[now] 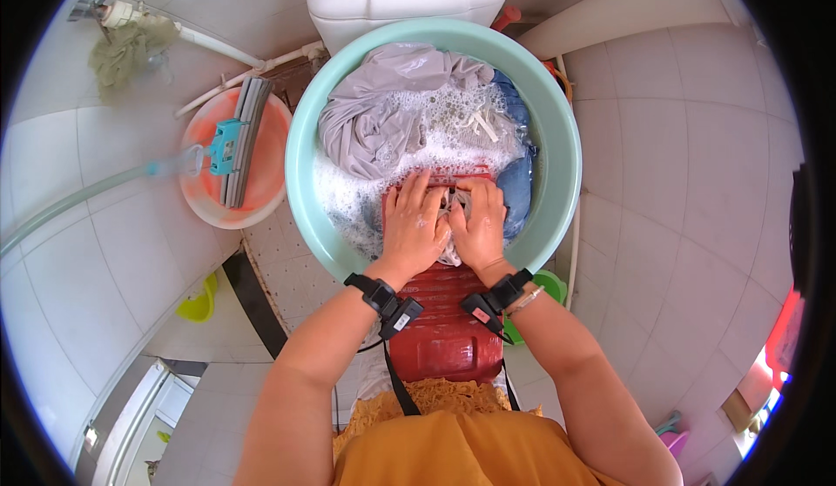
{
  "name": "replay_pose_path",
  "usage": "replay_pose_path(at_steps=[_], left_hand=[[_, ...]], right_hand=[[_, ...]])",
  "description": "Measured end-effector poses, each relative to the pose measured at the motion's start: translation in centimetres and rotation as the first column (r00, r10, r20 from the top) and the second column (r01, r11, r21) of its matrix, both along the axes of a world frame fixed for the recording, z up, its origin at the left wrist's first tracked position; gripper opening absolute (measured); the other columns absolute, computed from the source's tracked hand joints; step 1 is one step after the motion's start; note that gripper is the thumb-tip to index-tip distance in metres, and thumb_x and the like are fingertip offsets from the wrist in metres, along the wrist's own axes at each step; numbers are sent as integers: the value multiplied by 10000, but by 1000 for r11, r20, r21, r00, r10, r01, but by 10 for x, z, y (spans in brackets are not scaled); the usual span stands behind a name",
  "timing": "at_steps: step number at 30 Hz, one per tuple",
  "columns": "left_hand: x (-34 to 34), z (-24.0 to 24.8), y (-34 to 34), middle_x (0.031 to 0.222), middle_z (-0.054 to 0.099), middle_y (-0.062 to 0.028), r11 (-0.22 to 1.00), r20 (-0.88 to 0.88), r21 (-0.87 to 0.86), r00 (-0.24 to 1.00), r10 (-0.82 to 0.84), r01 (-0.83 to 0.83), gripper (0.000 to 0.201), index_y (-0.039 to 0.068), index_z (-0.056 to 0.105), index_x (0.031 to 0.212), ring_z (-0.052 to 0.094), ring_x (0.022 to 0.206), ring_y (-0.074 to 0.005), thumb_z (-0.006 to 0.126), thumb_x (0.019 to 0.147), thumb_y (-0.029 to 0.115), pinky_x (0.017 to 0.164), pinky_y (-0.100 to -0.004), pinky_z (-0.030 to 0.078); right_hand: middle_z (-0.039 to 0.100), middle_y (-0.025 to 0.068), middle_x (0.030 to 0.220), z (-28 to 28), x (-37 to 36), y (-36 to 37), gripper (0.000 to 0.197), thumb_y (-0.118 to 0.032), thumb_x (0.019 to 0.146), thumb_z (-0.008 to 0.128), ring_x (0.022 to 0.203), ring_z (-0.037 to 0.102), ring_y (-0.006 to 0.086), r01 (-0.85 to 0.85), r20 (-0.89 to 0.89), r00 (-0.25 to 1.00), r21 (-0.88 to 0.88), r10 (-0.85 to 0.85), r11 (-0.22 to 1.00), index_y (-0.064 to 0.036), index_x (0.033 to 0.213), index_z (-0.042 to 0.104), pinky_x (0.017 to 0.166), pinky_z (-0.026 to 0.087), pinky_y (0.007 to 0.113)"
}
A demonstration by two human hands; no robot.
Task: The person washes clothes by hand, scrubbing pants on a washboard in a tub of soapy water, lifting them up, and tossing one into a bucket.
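A red plastic washboard (444, 351) slopes from my lap into a large pale green tub (301, 172) of soapy water. My left hand (415, 225) and my right hand (478, 226) bear down side by side on the board's upper part, fingers bent over a wet, light-coloured cloth (449, 255) with dark spots. Most of that cloth is covered by my hands; a little shows between the thumbs and below them. Beyond them, a grey garment (374, 129) lies bunched in the suds (444, 111). Blue denim (518, 190) is soaking along the tub's right side.
Left of the tub, a sponge mop head (239, 142) rests in an orange-and-white basin (196, 194). A white toilet tank (409, 3) stands behind the tub. Tiled walls (653, 155) flank both sides, and a green basin (550, 286) sits partly hidden beside my right wrist.
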State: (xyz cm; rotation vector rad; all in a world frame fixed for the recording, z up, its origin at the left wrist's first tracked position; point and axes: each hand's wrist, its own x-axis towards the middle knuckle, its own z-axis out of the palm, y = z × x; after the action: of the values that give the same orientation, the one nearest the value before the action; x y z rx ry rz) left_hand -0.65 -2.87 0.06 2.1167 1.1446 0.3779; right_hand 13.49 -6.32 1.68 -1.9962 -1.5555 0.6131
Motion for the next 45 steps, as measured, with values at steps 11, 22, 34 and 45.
replay_pose_path(at_steps=[11, 22, 34, 45], left_hand=[[-6, 16, -21, 1012, 553, -124, 991, 21, 128, 999, -38, 35, 202, 65, 567, 940, 499, 954, -317, 534, 858, 247, 846, -477, 346], [-35, 46, -70, 1214, 539, -115, 1000, 107, 3, 994, -13, 13, 306, 52, 563, 1094, 477, 1189, -296, 573, 819, 186, 1018, -582, 258], [12, 0, 17, 1186, 541, -147, 992, -107, 54, 987, 119, -114, 379, 58, 573, 1148, 500, 1079, -327, 577, 808, 225, 875, -476, 362], [-9, 8, 0, 1061, 563, -145, 987, -189, 48, 971, -143, 154, 276, 56, 547, 1041, 517, 976, -328, 590, 835, 233, 834, -456, 377]], right_hand=[[561, 179, 874, 2, -8, -30, 209, -171, 766, 536, 835, 519, 371, -240, 66, 970, 75, 236, 968, -32, 918, 570, 734, 388, 478], [482, 195, 1263, 52, -7, -77, 283, -236, 788, 608, 1170, 454, 416, -320, -89, 944, -14, 318, 947, -51, 1002, 593, 1018, 260, 574], [575, 199, 1035, -28, 6, 33, 176, -169, 845, 551, 951, 520, 409, 26, 38, 999, 66, -28, 997, -30, 943, 595, 809, 414, 509], [527, 170, 830, -7, -14, -2, 96, -135, 828, 532, 795, 484, 382, -164, 138, 979, 112, 148, 980, -40, 844, 538, 704, 347, 479]])
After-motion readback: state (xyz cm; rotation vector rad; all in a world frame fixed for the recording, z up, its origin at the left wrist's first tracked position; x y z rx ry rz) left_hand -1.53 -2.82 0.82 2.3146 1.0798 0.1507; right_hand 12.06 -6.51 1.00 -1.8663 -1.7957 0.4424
